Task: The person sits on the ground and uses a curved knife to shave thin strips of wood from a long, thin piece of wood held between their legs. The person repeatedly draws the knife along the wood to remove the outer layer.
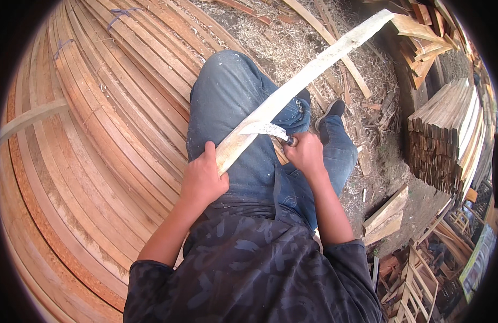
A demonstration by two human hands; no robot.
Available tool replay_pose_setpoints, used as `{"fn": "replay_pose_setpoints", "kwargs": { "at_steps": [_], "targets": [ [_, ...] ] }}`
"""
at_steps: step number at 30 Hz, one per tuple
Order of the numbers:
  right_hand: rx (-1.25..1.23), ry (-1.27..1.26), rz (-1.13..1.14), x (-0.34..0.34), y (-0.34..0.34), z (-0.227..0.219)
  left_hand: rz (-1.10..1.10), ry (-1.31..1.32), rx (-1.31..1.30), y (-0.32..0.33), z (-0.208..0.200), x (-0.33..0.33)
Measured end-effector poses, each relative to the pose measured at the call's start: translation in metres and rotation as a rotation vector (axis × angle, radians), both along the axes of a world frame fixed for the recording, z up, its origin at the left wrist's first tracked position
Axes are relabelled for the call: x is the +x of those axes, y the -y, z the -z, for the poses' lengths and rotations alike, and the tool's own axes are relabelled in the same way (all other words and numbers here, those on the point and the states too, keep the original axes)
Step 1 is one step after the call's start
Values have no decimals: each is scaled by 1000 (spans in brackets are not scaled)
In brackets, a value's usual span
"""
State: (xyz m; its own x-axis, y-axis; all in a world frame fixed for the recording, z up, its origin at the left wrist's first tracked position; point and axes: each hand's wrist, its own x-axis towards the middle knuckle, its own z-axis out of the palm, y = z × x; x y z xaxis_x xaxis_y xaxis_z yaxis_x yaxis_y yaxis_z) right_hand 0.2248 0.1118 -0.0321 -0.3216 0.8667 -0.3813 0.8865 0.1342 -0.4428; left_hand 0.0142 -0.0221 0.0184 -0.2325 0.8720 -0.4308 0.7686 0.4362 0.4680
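Observation:
A long pale wooden strip (308, 75) lies slanted across my lap, its near end by my waist and its far end out to the upper right. My left hand (204, 175) is closed around the near end, thumb up along its edge. In my right hand (305, 153) is the dark handle of a curved knife (268, 129). Its whitish-smeared blade lies over the strip, a short way beyond my left hand. The blade's tip reaches the strip's left part; how deep the edge bites I cannot tell.
Long reddish planks (120, 102), some tied with purple cord, are stacked on my left. Shavings (260, 37) and loose slats cover the ground ahead. On the right stand a stack of cut strips (443, 129) and offcuts (389, 215); wooden frames (413, 285) lie at the lower right.

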Motion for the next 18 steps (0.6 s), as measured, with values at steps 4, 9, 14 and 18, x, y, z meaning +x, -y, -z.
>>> {"fn": "replay_pose_setpoints", "kwargs": {
  "at_steps": [4,9,14,18],
  "targets": [
    [4,47,313,10,-40,9,24,38,-16,-1,-3,-5],
    [85,122,240,33,-70,5,14,11,-37,-7,-8,-3],
    [78,102,-151,-2,-12,-7,18,-19,7,-2,-1,2],
    [49,84,274,24,-71,10,32,-33,32,4,5,1]
  ]
}}
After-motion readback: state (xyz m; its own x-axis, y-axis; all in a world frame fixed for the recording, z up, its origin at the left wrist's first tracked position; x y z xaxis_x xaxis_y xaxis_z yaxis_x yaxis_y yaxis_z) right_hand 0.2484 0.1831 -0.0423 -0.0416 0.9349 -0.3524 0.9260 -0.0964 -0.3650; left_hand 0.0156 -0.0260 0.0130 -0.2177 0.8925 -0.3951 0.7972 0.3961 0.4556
